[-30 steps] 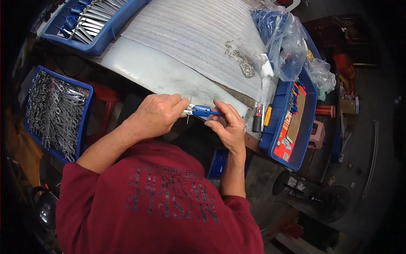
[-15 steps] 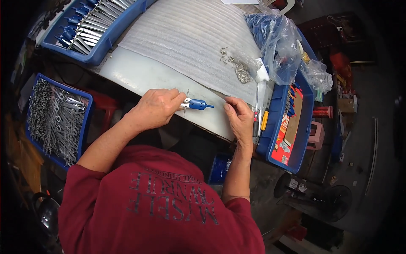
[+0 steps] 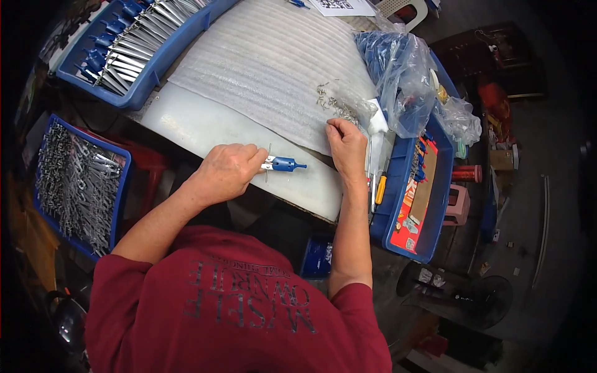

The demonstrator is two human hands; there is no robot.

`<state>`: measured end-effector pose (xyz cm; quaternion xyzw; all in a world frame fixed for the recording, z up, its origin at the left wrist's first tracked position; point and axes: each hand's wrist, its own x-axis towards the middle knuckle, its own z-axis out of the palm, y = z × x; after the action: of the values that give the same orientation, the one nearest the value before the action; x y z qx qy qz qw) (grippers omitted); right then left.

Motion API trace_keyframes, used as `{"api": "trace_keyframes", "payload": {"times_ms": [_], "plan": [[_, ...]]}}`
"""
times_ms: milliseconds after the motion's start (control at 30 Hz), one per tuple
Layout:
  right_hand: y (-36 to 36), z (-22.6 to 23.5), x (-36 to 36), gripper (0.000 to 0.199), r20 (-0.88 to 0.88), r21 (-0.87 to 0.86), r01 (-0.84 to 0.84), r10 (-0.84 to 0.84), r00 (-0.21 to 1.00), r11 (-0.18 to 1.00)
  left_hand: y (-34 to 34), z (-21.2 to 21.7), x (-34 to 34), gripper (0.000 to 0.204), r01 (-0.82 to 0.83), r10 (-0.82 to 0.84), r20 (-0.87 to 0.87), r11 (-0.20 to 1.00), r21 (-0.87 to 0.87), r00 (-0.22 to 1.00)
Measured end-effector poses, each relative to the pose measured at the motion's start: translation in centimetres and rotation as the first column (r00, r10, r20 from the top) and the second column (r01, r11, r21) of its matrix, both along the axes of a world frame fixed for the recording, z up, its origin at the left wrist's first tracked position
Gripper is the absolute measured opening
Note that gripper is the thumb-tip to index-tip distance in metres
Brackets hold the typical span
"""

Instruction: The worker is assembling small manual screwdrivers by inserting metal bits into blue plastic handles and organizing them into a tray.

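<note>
Clamping the blue-tipped tool (image 3: pixel 284 164) by its pale end above the white board (image 3: pixel 186 118), your left hand (image 3: pixel 230 171) leaves the blue end exposed. Your right hand (image 3: pixel 348 149), fingertips together, is beside small metal pieces (image 3: pixel 321 96) lying within easy reach; whether it pinches one, I can't tell.

Blue-headed tool (image 3: pixel 284 164), rightward, apparently level

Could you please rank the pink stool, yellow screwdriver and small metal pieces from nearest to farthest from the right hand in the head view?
From the right hand:
1. Small metal pieces, just above it
2. Yellow screwdriver, to its lower right
3. Pink stool, farther right, past the blue bin
</note>
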<state>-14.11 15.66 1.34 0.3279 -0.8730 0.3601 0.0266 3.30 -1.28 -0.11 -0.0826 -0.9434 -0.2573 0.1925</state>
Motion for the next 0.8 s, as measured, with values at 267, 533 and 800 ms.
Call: {"api": "trace_keyframes", "payload": {"times_ms": [267, 533, 800], "plan": [[-2.0, -0.9, -3.5, 0.011, -0.126, 0.159, 0.053, -0.033, 0.991, 0.986, 0.1, -0.1, 0.1, 0.016, -0.008, 0.008, -0.035, 1.0, 0.01, 0.999], [-1.9, -2.1, -5.7, 0.008, -0.309, 0.32, -0.059, 0.163, 0.937, 0.946, 0.0, -0.1, 0.0, 0.015, 0.005, -0.004, -0.042, 0.999, 0.034, 0.999], [-2.1, -2.0, -5.6, 0.008, -0.333, 0.468, -0.003, 0.18, 0.926, 0.883, -0.1, 0.2, 0.0, 0.015, 0.007, -0.008, -0.004, 1.0, -0.023, 1.0]]}}
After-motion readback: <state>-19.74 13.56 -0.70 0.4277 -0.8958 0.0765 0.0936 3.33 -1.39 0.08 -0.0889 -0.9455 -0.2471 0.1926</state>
